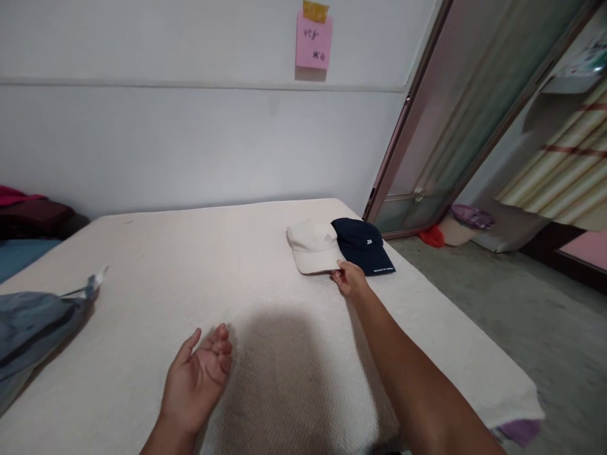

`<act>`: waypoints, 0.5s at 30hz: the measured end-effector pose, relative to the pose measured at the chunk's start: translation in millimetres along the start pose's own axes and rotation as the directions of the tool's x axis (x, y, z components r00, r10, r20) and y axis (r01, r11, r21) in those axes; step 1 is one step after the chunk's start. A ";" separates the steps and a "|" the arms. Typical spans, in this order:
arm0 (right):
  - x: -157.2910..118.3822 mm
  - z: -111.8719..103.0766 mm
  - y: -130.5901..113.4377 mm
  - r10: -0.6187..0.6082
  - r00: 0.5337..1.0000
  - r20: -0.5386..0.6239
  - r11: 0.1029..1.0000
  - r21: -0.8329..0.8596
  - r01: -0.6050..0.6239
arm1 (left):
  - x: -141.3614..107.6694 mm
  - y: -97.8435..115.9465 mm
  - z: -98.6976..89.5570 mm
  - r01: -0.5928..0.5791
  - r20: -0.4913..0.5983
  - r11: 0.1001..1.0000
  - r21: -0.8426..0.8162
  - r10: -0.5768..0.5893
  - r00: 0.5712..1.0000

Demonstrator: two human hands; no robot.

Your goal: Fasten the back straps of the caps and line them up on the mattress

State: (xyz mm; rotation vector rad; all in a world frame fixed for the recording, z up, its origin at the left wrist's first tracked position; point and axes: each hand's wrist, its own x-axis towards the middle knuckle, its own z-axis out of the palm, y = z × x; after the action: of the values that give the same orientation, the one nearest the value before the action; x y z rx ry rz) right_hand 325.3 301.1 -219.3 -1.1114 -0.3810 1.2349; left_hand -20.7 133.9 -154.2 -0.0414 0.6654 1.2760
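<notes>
The right hand (349, 278), the nearer one, pinches the brim corner of the white cap (308, 239), which lies ahead and leftward on the bed (227, 253), brim facing the person, beside the blue cap (358, 240); the left hand (198, 376), loosely open, holds nothing

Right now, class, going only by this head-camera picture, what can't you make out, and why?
- White cap, inside: head view, hidden by its own crown and brim.
- Navy cap, left edge: head view, covered by the white cap.
- Small lettering on the navy cap's brim: head view, too small to read surely.
- Blue-grey cloth, far end: head view, cut off by the left edge.
</notes>
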 end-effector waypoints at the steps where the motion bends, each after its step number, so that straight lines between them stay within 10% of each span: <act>1: -0.9 -1.1 -2.5 -0.005 1.000 -0.022 1.000 -0.004 0.005 | -0.6 -0.1 -0.6 0.003 -0.006 1.000 0.009 -0.003 1.000; 15: -102.3 -3.7 23.0 -0.187 0.981 -0.051 0.982 -0.046 0.185 | -5.4 6.1 -2.9 -0.073 -0.075 0.995 0.070 0.078 0.994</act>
State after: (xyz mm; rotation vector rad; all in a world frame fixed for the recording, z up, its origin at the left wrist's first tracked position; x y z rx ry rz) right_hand 279.8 207.2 -208.1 -1.1165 -0.4594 1.0333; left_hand -28.1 130.1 -152.0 -0.0106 0.7833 1.3290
